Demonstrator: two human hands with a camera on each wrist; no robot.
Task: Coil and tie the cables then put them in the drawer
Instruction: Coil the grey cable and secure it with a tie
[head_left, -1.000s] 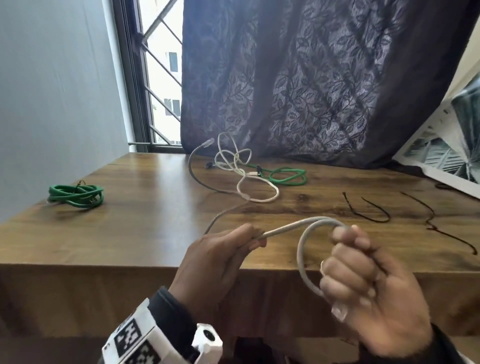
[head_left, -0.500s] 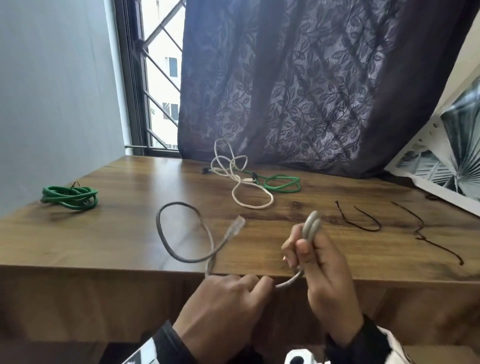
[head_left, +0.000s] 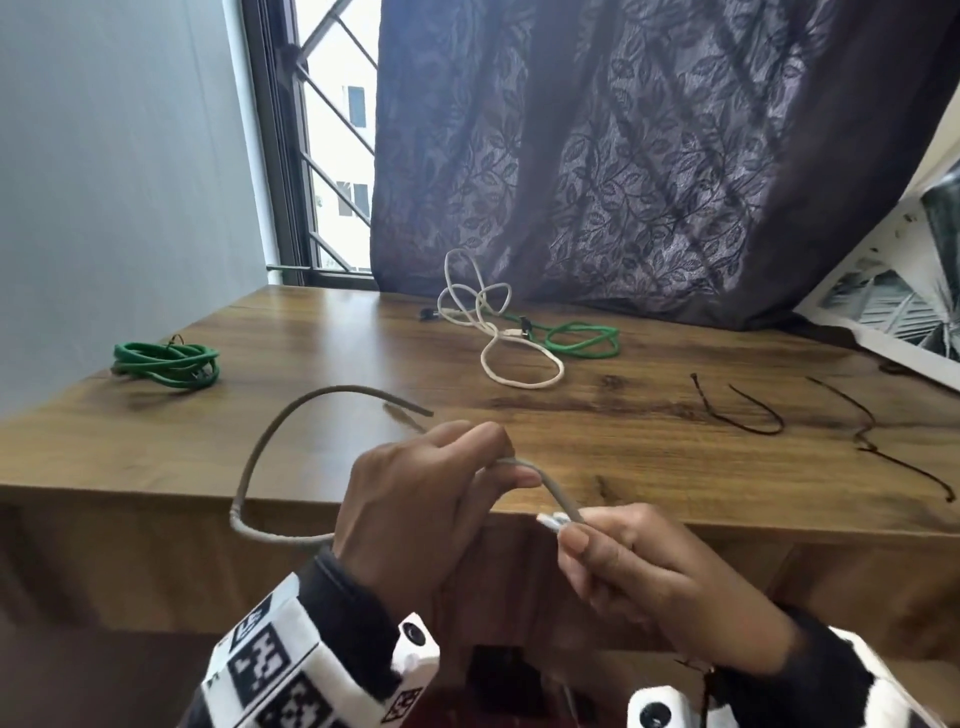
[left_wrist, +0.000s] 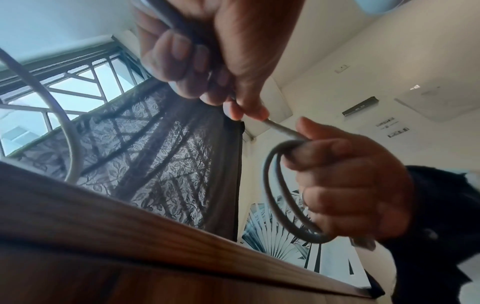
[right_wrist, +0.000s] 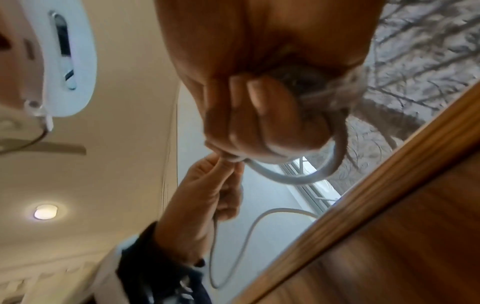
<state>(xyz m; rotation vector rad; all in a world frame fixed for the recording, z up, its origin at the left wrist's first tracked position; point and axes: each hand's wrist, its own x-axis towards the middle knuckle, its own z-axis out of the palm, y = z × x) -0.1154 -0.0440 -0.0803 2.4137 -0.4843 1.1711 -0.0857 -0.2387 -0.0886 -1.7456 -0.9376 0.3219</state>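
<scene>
Both hands hold a grey cable (head_left: 558, 493) just in front of the table's near edge. My left hand (head_left: 415, 499) pinches it between thumb and fingers, and a long loose loop (head_left: 249, 467) arcs out to the left over the table. My right hand (head_left: 639, 566) grips a small coil of the same cable (left_wrist: 275, 197) with a white plug end (head_left: 550, 519) sticking out beside the thumb. In the right wrist view the coil (right_wrist: 311, 174) hangs under my curled fingers. No drawer is in view.
A tied green cable coil (head_left: 166, 358) lies at the table's left. A loose white cable (head_left: 493, 332) and a green cable (head_left: 582, 340) lie at the back by the dark curtain (head_left: 623, 156). Thin dark ties (head_left: 737, 410) lie at the right.
The hands have come closer together near the table edge. The loose grey loop has swung wider to the left, and its plug end is out of sight.
</scene>
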